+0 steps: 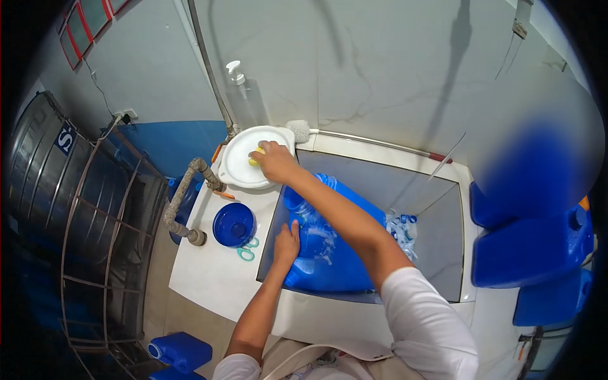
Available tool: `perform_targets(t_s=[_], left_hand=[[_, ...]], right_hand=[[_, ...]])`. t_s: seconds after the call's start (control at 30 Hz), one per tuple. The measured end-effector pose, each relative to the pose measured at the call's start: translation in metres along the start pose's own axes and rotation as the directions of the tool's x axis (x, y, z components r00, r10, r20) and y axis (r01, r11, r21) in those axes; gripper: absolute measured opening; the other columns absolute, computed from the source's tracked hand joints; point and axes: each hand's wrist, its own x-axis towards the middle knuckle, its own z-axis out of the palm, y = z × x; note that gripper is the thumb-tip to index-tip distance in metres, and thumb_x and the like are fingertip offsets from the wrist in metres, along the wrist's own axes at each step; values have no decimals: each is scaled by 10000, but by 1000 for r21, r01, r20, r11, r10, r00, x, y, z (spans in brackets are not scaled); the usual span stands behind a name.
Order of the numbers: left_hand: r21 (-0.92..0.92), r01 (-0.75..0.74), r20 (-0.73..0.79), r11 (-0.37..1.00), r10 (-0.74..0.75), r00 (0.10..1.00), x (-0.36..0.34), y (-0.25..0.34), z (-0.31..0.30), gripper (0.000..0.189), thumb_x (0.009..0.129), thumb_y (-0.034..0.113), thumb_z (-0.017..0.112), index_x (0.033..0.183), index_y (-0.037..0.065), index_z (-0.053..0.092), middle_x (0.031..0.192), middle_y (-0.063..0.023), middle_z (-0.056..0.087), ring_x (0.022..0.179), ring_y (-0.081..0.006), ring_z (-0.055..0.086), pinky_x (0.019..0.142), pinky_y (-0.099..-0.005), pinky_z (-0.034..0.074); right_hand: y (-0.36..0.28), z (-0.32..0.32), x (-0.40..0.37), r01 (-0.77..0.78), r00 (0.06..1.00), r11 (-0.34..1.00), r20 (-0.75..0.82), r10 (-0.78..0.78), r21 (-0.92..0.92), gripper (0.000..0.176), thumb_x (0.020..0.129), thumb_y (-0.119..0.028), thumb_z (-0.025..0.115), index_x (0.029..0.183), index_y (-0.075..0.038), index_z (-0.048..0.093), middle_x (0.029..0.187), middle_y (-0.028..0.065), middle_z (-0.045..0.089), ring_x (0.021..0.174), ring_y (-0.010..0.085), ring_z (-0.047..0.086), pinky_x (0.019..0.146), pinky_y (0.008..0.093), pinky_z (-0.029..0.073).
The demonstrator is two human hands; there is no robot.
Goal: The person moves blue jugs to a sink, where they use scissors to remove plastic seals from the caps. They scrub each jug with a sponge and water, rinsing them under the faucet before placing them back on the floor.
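Over the white lid point(242, 171), the right hand point(278, 163) is pinching a yellow sponge point(254, 159); the left hand point(287, 245) is bracing a wet-looking blue jug point(345, 256) in the sink point(437, 199), grip unclear; slick plastic may be inviting a slip.

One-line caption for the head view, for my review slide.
Right hand holds a yellow sponge over a white lid; left hand steadies a blue jug.
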Motion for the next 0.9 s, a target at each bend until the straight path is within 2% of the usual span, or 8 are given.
perform_targets(t_s=[0.2, 0.33, 0.43, 0.5, 0.63, 0.7, 0.77, 0.9], left_hand=[[38, 19, 48, 999, -21, 999, -1, 1, 0, 584, 950, 467, 307, 1020, -75, 512, 910, -362, 579, 885, -508, 559, 792, -550, 428], [26, 17, 21, 1000, -18, 1000, 1, -2, 0, 578, 950, 463, 307, 1012, -74, 514, 910, -360, 581, 882, -507, 561, 786, -548, 431], [26, -4, 53, 1000, 3, 999, 2, -2, 0, 582, 950, 461, 308, 1028, -77, 514, 909, -360, 580, 881, -512, 558, 784, -551, 429], [23, -6, 41, 1000, 5, 999, 7, -1, 4, 584, 950, 465, 306, 1029, -74, 515, 912, -358, 578, 884, -515, 552, 781, -553, 425], [-11, 88, 77, 996, -86, 993, 14, -8, 10, 592, 946, 486, 306, 1004, -62, 523, 936, -355, 575, 908, -513, 546, 784, -546, 424], [2, 102, 77, 995, -102, 992, 16, -12, 14, 594, 946, 488, 310, 1002, -63, 524, 939, -354, 575, 915, -512, 543, 786, -543, 424], [-9, 79, 71, 997, -78, 994, 16, -18, 16, 593, 946, 486, 319, 980, -69, 525, 906, -346, 583, 874, -506, 558, 757, -535, 437], [-4, 114, 58, 993, -113, 992, 13, 0, 8, 589, 949, 482, 321, 959, -70, 527, 847, -328, 596, 785, -486, 585, 706, -522, 455]], right_hand=[[14, 15, 18, -141, 863, 974, 461, 208, -176, 318, 788, -149, 496, 1074, -115, 631, 1226, 167, 536, 1072, 344, 537, 892, 452, 423], [44, -41, -62, -192, 924, 981, -335, 186, 16, 281, 829, -114, 480, 1084, -86, 595, 1158, 183, 554, 1053, 354, 527, 887, 435, 418], [91, -24, -169, -458, 884, 889, -99, 456, 5, 343, 858, -163, 483, 1173, -34, 526, 1205, 205, 506, 1090, 387, 475, 947, 466, 365], [50, 4, -252, -304, 883, 952, -380, 276, -15, 370, 842, -157, 518, 1182, -15, 482, 1216, 250, 449, 1127, 411, 423, 984, 480, 334], [-6, 6, -315, -310, 936, 918, -88, 340, 247, 358, 813, -171, 553, 1125, -10, 482, 1191, 275, 440, 1091, 464, 413, 966, 548, 315], [24, 4, -270, 82, 975, 991, -216, -58, 102, 335, 809, -167, 541, 1097, -3, 490, 1178, 273, 459, 1092, 439, 433, 958, 519, 339], [94, 37, -234, -284, 854, 904, -345, 390, 318, 357, 799, -124, 524, 1128, 12, 492, 1159, 269, 483, 1105, 408, 452, 960, 483, 356], [138, 27, -309, -352, 892, 926, -347, 288, -136, 402, 834, -103, 510, 1203, 47, 467, 1165, 251, 482, 1124, 384, 446, 985, 473, 333]])
